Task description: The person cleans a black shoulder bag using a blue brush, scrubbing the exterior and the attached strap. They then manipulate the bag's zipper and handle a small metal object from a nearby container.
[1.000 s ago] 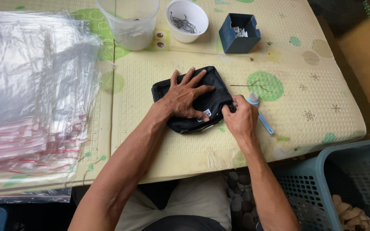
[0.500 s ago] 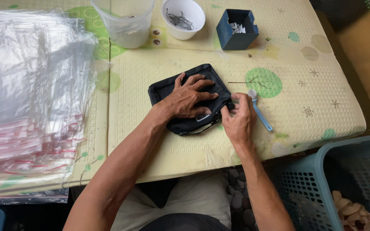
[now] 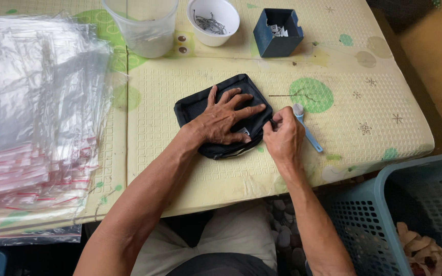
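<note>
Flattened over the black pouch (image 3: 216, 105), my left hand (image 3: 223, 120) pins it to the mat; my right hand (image 3: 282, 135) pinches its edge. Beyond sit a blue brush (image 3: 308, 133), white bowl (image 3: 213, 20), blue box (image 3: 278, 31).

Single head-worn view, looking steeply down from above the seated person's lap, facing forward across the counter (image 3: 333, 148), close range with both forearms entering from bottom edge, counter fills most of frame, basket (image 3: 384, 214) at lower right, no second view
</note>
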